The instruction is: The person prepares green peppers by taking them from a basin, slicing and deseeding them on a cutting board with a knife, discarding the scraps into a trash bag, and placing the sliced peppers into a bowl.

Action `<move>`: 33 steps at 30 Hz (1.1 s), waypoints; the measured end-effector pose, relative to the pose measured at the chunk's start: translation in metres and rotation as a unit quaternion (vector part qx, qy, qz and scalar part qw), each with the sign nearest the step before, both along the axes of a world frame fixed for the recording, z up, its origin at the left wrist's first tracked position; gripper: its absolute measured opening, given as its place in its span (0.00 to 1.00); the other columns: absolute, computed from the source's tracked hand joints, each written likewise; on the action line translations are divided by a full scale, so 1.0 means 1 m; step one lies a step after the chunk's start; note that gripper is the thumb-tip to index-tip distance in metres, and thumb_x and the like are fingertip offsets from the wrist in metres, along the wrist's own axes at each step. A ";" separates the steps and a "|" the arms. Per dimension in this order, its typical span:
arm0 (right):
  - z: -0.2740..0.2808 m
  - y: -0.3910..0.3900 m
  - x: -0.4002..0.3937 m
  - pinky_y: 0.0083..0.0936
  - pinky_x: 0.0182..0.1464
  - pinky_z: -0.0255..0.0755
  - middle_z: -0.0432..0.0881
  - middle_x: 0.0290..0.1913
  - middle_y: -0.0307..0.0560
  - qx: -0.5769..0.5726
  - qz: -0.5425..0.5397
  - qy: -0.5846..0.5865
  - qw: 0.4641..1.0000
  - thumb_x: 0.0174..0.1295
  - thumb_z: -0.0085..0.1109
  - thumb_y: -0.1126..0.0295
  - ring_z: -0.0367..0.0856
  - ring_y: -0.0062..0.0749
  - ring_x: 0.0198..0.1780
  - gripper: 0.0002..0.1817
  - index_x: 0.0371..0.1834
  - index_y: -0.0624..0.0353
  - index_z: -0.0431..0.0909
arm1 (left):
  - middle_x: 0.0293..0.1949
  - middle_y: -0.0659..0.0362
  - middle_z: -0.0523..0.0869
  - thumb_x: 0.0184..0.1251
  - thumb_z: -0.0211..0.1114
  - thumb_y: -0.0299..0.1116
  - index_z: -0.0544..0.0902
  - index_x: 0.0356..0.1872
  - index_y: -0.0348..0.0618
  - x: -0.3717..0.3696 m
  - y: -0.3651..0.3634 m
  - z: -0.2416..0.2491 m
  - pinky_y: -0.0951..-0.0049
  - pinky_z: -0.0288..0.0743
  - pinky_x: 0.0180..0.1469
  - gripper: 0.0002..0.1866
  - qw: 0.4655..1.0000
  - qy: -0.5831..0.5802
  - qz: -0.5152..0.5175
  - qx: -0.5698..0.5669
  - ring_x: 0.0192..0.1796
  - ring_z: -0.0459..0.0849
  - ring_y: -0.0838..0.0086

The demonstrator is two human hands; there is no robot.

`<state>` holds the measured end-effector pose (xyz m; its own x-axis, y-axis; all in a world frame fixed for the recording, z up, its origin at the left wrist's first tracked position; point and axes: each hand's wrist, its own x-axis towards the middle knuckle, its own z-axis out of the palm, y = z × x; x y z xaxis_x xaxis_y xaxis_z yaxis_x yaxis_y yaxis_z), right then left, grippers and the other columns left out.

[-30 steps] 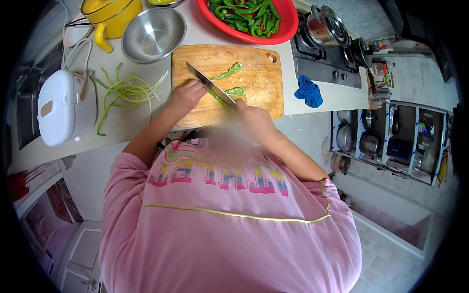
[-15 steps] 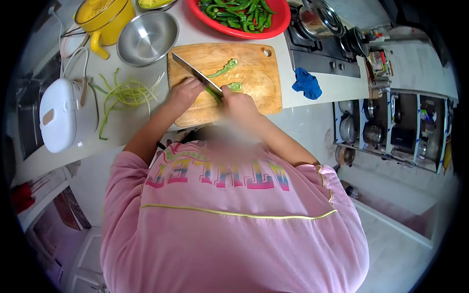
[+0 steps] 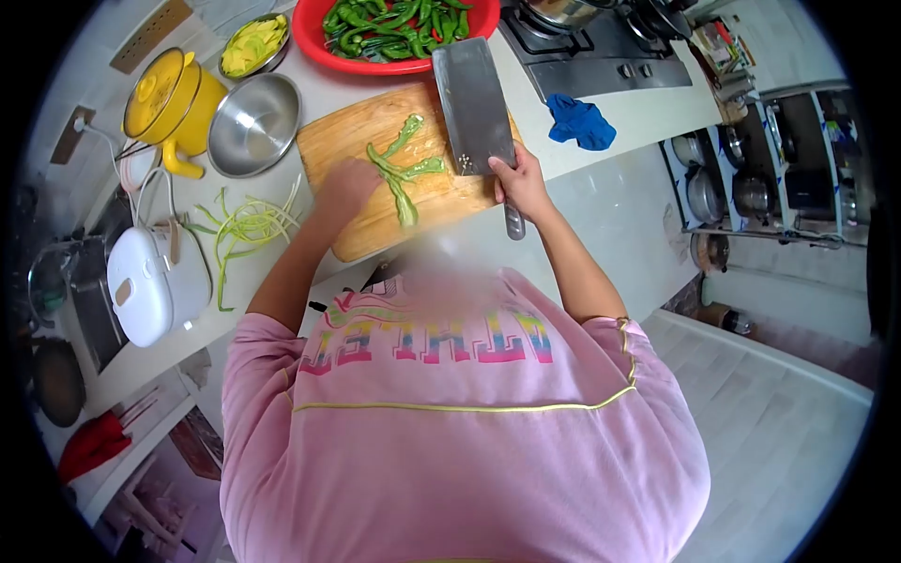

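Okay, so closest to the camera is your pink shirt [image 3: 460, 469], soft-looking cloth with yellow piping and blocky multicolored letters. Past that, your right hand [image 3: 524, 188] is wrapped snugly round the handle of the cleaver [image 3: 477, 111], thumb near the base of the blade. Your left hand [image 3: 349, 192] is blurred at the left of the board [image 3: 343, 127], right by the split pepper [image 3: 404, 173]; can't tell how far its fingers are open or if they've got hold of anything.

Pepper-wise, the pieces lie mid-board, between your left hand and the cleaver, clear of your right-hand grip. They're thin, curly, pale green strips with a wet shine. Cleaver's a broad, dull gray rectangle, flat side up toward you, with pale specks stuck near the handle end. Board is yellowish wood, wet-looking in patches.

Left of the board there's a loose tangle of stringy stems [image 3: 249, 225] beside a glossy white box [image 3: 155, 281]. Farther off: a round, shiny steel bowl [image 3: 251, 127], a crumpled blue cloth [image 3: 580, 122] over to the right, then a red basin [image 3: 394, 68] heaped with smooth whole green peppers [image 3: 404, 23].
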<state>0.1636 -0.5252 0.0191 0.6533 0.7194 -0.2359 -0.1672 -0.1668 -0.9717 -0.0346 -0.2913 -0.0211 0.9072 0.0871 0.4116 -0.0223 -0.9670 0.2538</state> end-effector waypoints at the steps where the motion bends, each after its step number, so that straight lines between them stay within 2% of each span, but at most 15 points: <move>1: -0.004 0.001 0.001 0.18 0.14 0.60 0.72 0.20 0.37 0.011 -0.017 0.018 1.000 0.64 0.52 0.75 0.67 0.19 0.12 0.12 0.49 0.62 0.69 | 0.30 0.59 0.76 0.54 0.63 0.31 0.77 0.27 0.45 0.005 0.005 -0.003 0.64 0.69 0.40 0.04 1.000 0.012 0.024 -0.015 0.37 0.76 0.65; 5: -0.017 0.006 -0.003 0.19 0.13 0.61 0.74 0.26 0.40 0.092 -0.087 0.100 0.987 0.62 0.53 0.76 0.68 0.21 0.12 0.11 0.47 0.61 0.68 | 0.35 0.58 0.78 0.51 0.64 0.32 0.78 0.31 0.44 0.013 0.009 0.008 0.63 0.69 0.45 0.07 0.984 0.080 0.125 -0.096 0.42 0.76 0.63; 8: -0.033 0.009 -0.003 0.19 0.14 0.63 0.75 0.29 0.41 0.133 -0.115 0.137 0.975 0.63 0.53 0.77 0.69 0.22 0.13 0.08 0.44 0.60 0.67 | 0.39 0.57 0.78 0.49 0.65 0.31 0.79 0.34 0.44 0.013 0.006 0.021 0.61 0.68 0.50 0.10 0.998 0.029 0.010 -0.062 0.46 0.76 0.61; 11: -0.038 0.010 -0.007 0.20 0.14 0.64 0.75 0.29 0.41 0.151 -0.120 0.153 0.969 0.63 0.52 0.76 0.69 0.22 0.13 0.08 0.44 0.60 0.67 | 0.42 0.57 0.78 0.48 0.65 0.31 0.80 0.37 0.46 0.017 0.000 0.024 0.60 0.67 0.53 0.12 0.989 0.108 -0.101 -0.030 0.50 0.75 0.61; 14: -0.040 0.010 -0.006 0.21 0.15 0.65 0.75 0.30 0.41 0.151 -0.115 0.146 0.971 0.63 0.52 0.76 0.69 0.22 0.13 0.08 0.44 0.61 0.67 | 0.41 0.57 0.78 0.47 0.65 0.31 0.80 0.38 0.47 0.023 -0.003 0.020 0.61 0.67 0.52 0.13 0.989 0.090 -0.117 -0.030 0.49 0.75 0.62; 19: -0.034 0.006 -0.004 0.20 0.15 0.64 0.75 0.30 0.41 0.132 -0.105 0.137 0.976 0.63 0.52 0.77 0.68 0.22 0.13 0.11 0.47 0.62 0.67 | 0.40 0.57 0.79 0.49 0.66 0.32 0.81 0.37 0.46 0.021 0.000 0.023 0.61 0.68 0.51 0.12 0.991 0.117 -0.019 -0.064 0.47 0.76 0.62; 20: -0.031 0.002 -0.004 0.20 0.15 0.64 0.75 0.29 0.41 0.114 -0.084 0.123 0.982 0.63 0.52 0.76 0.68 0.22 0.13 0.11 0.47 0.62 0.67 | 0.40 0.57 0.79 0.49 0.66 0.32 0.81 0.37 0.46 0.016 -0.001 0.025 0.61 0.68 0.50 0.12 0.990 0.121 0.003 -0.071 0.47 0.76 0.61; 22: -0.015 -0.007 -0.004 0.19 0.15 0.64 0.75 0.28 0.40 0.079 -0.041 0.095 0.992 0.63 0.52 0.76 0.67 0.21 0.12 0.11 0.48 0.63 0.67 | 0.38 0.57 0.80 0.49 0.66 0.32 0.81 0.35 0.45 0.011 -0.007 0.024 0.61 0.70 0.48 0.10 0.996 0.051 0.022 -0.070 0.44 0.77 0.61; 23: -0.003 -0.010 -0.006 0.17 0.15 0.62 0.74 0.24 0.38 0.046 -0.016 0.062 0.997 0.64 0.53 0.74 0.69 0.20 0.13 0.08 0.44 0.62 0.69 | 0.37 0.57 0.80 0.50 0.66 0.32 0.81 0.33 0.45 0.007 -0.011 0.023 0.61 0.70 0.46 0.09 0.997 0.018 0.030 -0.070 0.43 0.77 0.61; 26: 0.027 -0.018 -0.008 0.18 0.16 0.62 0.71 0.19 0.35 -0.113 0.128 -0.107 0.980 0.64 0.53 0.73 0.69 0.17 0.15 0.07 0.43 0.60 0.71 | 0.33 0.58 0.81 0.51 0.66 0.31 0.81 0.33 0.44 0.007 -0.007 0.001 0.64 0.73 0.42 0.07 0.995 0.027 -0.050 -0.080 0.39 0.79 0.62; 27: 0.031 -0.018 -0.011 0.33 0.24 0.70 0.75 0.19 0.50 -0.110 0.171 -0.243 0.948 0.61 0.55 0.70 0.76 0.40 0.19 0.07 0.40 0.57 0.74 | 0.32 0.58 0.81 0.52 0.65 0.30 0.81 0.33 0.44 0.008 -0.010 0.001 0.64 0.73 0.41 0.07 0.995 0.017 -0.042 -0.085 0.38 0.79 0.62; 30: 0.044 -0.014 -0.023 0.42 0.31 0.71 0.76 0.22 0.56 -0.129 0.238 -0.395 0.878 0.60 0.54 0.69 0.78 0.53 0.27 0.07 0.39 0.57 0.74 | 0.31 0.58 0.81 0.53 0.63 0.28 0.82 0.34 0.42 0.007 -0.016 -0.001 0.66 0.74 0.40 0.07 0.996 -0.014 -0.019 -0.091 0.37 0.79 0.63; 31: 0.046 -0.012 -0.024 0.44 0.31 0.71 0.77 0.24 0.59 -0.152 0.268 -0.400 0.863 0.59 0.55 0.69 0.77 0.56 0.28 0.10 0.43 0.58 0.74 | 0.32 0.58 0.81 0.53 0.62 0.28 0.82 0.34 0.42 0.004 -0.019 -0.004 0.66 0.74 0.40 0.07 0.996 -0.020 -0.012 -0.090 0.37 0.79 0.63; 33: 0.040 -0.009 -0.024 0.44 0.31 0.71 0.77 0.23 0.58 -0.159 0.284 -0.415 0.850 0.60 0.54 0.69 0.78 0.55 0.28 0.10 0.43 0.58 0.74 | 0.32 0.58 0.81 0.53 0.62 0.27 0.82 0.34 0.42 -0.002 -0.021 -0.006 0.67 0.74 0.40 0.07 0.997 -0.032 0.002 -0.076 0.38 0.80 0.64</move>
